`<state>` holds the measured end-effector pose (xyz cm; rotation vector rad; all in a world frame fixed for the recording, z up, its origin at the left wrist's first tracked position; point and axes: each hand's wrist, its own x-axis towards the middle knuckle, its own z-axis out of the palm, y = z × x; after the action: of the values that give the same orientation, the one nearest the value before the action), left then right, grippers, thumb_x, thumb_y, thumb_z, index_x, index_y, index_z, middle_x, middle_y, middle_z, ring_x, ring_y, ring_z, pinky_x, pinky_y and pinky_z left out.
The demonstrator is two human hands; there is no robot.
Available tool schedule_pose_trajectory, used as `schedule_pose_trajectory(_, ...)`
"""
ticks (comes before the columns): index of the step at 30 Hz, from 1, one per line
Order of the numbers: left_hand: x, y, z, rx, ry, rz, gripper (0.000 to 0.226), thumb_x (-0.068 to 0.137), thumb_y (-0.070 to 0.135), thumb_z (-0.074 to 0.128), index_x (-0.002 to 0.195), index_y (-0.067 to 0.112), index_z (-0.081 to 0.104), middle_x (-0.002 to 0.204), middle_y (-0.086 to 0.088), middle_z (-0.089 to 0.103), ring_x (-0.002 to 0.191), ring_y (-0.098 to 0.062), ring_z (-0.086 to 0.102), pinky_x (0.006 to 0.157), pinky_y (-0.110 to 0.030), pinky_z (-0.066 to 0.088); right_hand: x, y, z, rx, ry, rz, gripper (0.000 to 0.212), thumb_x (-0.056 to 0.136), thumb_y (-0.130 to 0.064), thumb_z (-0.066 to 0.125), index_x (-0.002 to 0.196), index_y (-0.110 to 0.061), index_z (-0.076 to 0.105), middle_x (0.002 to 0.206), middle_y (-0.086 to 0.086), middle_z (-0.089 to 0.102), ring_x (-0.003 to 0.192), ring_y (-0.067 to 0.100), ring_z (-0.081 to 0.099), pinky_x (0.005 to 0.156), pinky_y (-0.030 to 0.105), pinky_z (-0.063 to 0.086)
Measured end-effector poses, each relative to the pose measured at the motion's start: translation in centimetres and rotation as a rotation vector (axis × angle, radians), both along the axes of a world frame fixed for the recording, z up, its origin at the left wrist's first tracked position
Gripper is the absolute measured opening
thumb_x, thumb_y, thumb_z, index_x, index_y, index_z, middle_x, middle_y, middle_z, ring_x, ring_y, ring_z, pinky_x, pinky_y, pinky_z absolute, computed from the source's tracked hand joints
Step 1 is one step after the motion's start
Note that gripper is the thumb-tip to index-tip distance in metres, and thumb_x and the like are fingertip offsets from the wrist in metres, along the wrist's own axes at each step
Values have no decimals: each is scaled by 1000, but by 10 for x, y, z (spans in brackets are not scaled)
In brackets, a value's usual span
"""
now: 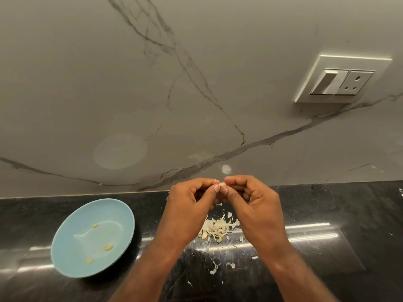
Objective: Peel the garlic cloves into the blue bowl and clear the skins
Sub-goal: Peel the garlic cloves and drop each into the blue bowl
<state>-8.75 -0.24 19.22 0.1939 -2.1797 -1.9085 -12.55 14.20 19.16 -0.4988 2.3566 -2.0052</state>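
Observation:
A small garlic clove [222,184] is pinched between the fingertips of my left hand [189,205] and my right hand [255,203], both raised above the black counter. Below them lies a pile of garlic skins and cloves [218,228]. The blue bowl [72,253] sits on the counter to the left, with three peeled cloves [108,247] inside it.
Loose skin scraps [214,269] are scattered on the glossy black counter [338,214] in front of the pile. A marble-patterned wall rises behind the counter, carrying a white switch and socket plate [342,80] at the upper right.

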Motion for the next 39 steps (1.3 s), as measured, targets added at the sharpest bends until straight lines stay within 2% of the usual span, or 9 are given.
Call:
schedule_pose_trajectory(4, 0, 1, 3, -28, 53, 28, 11, 88, 16, 71, 93, 25, 75, 81, 13, 75, 76, -2, 71, 66, -15, 55, 2, -2, 0, -18, 27, -6, 17, 87, -15, 72, 101, -25, 73, 90, -9, 77, 89, 8, 74, 79, 25, 60)
schedule_pose_trajectory(9, -1, 3, 1, -226, 150, 98, 8, 90, 15, 69, 95, 17, 76, 80, 10, 72, 76, -2, 68, 67, -10, 51, 2, -4, -3, 36, 99, -10, 19, 89, -17, 72, 108, -20, 75, 93, -10, 77, 91, 7, 74, 79, 26, 60)
schedule_pose_trajectory(15, -2, 7, 1, -308, 197, 109, 7, 93, 15, 66, 92, 17, 72, 78, 10, 66, 75, -5, 63, 63, -12, 50, -4, -6, -12, 321, 693, -106, 16, 95, -9, 66, 106, -2, 74, 99, 2, 74, 93, 7, 70, 83, 22, 57)
schedule_pose_trajectory(18, -3, 8, -1, -286, 199, 127, 4, 90, 13, 69, 90, 14, 73, 76, 9, 67, 72, -8, 64, 63, -14, 52, -4, -10, -16, 332, 795, -135, 20, 97, -12, 58, 105, 1, 71, 96, 6, 73, 90, 11, 69, 83, 21, 56)
schedule_pose_trajectory(26, 2, 8, 1, -100, 146, 163, 20, 86, 4, 70, 81, 23, 73, 70, 5, 70, 62, -5, 64, 61, -15, 51, 0, -14, -17, 200, 592, -63, 18, 96, -16, 61, 107, -7, 72, 99, -4, 71, 94, 4, 68, 82, 15, 55)
schedule_pose_trajectory(31, 6, 7, 9, 111, 87, 112, 15, 89, 4, 67, 80, 16, 70, 63, 4, 69, 56, -1, 64, 56, -11, 49, 3, -10, 1, -142, -4, 62, 15, 91, -13, 67, 103, -17, 75, 92, 2, 77, 87, 18, 74, 77, 26, 59)
schedule_pose_trajectory(33, 6, 6, 8, 131, 56, 120, 12, 89, 7, 68, 80, 15, 71, 66, -1, 70, 56, -4, 63, 55, -13, 49, 2, -9, 1, -221, -106, 75, 19, 88, -12, 70, 106, -17, 74, 94, 7, 75, 89, 23, 73, 79, 32, 60)
schedule_pose_trajectory(36, 4, 8, 3, 155, 7, 135, 9, 89, 10, 68, 82, 15, 71, 67, -2, 71, 57, -8, 63, 53, -15, 49, 2, -8, -1, -193, -37, 25, 16, 86, -12, 72, 101, -18, 74, 93, 6, 74, 91, 24, 72, 83, 40, 60)
schedule_pose_trajectory(39, 4, 10, 1, 184, -18, 141, 8, 89, 10, 68, 83, 14, 71, 68, -2, 71, 57, -9, 63, 52, -16, 49, 2, -6, -5, -49, 119, -18, 17, 90, -8, 69, 100, -21, 75, 93, -3, 74, 91, 19, 72, 81, 35, 60)
